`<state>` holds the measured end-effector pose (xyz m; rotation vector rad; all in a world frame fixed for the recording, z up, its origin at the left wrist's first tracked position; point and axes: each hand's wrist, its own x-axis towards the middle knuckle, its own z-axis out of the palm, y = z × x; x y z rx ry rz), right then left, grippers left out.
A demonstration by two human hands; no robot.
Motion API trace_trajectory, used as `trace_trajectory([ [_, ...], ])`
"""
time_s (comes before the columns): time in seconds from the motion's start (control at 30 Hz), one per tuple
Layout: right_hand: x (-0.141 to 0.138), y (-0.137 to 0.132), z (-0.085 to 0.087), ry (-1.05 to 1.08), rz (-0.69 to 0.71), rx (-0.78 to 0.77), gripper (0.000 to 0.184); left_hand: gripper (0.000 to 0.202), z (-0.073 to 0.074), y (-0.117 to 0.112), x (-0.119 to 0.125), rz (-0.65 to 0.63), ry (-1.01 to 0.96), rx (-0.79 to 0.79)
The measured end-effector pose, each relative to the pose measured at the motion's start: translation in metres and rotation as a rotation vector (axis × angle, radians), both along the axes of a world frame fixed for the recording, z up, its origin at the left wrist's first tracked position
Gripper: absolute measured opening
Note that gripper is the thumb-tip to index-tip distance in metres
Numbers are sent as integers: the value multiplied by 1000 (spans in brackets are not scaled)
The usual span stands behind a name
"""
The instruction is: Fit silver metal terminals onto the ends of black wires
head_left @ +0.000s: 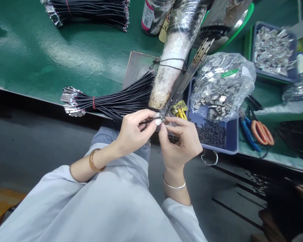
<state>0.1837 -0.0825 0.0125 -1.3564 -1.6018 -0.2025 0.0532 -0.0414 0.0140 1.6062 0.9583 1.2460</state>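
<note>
At the table's front edge my left hand (138, 129) pinches a thin black cable (146, 121) near its end between thumb and forefinger. My right hand (180, 139) is closed in a pinch just beside it, and the tiny piece at its fingertips is too small to name. Left of my hands lies a bundle of black cables (121, 97), tied with a red band, with metal connectors (72, 101) on its far-left ends. Just above my fingers comes down the stained end of a white tube (164, 80) wrapped in clear film.
A perforated metal shaft (200, 52) slants beside the tube. A blue tray (233, 137) holds a bag of metal connectors (222, 87) and small black pieces (212, 134). Blue-handled pliers (249, 134) and orange-handled scissors (262, 132) lie right. Another cable bundle (93, 11) lies at the back.
</note>
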Motion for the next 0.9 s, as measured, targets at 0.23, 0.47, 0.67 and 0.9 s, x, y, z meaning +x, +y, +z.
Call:
trace_trajectory([
  [0.23, 8, -16, 14, 324, 32, -19, 7, 12, 8, 9, -14, -247, 37, -201],
  [0.47, 86, -14, 22, 99, -260, -177, 25, 15, 24, 34, -41, -792, 131, -373],
  [0.67, 135, 20, 20, 157, -247, -803, 24, 21, 42, 33, -43, -980, 85, -370],
  [0.9, 137, 18, 21, 47, -213, -741, 24, 22, 28, 19, -34, -763, 61, -270],
])
